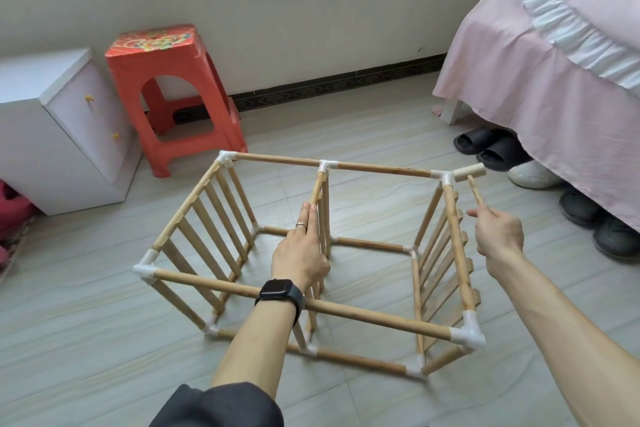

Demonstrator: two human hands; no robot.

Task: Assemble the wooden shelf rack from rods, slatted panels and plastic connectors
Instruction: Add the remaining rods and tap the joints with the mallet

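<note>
While our left hand [299,255] lies flat, fingers straight along middle rod [317,189], our right hand [498,232] grips mallet [470,172] handle, head beyond fingertips beside corner connector [446,179].

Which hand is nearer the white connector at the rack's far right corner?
Right. The right hand is just right of the connector, holding a mallet beside it; the left hand rests on the middle panel, farther left.

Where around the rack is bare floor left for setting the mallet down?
Bare tile for the mallet: between the rack and the far wall, right of the red stool; also left of the rack, before the white cabinet. Crowded on the right, where shoes line the bed.
</note>
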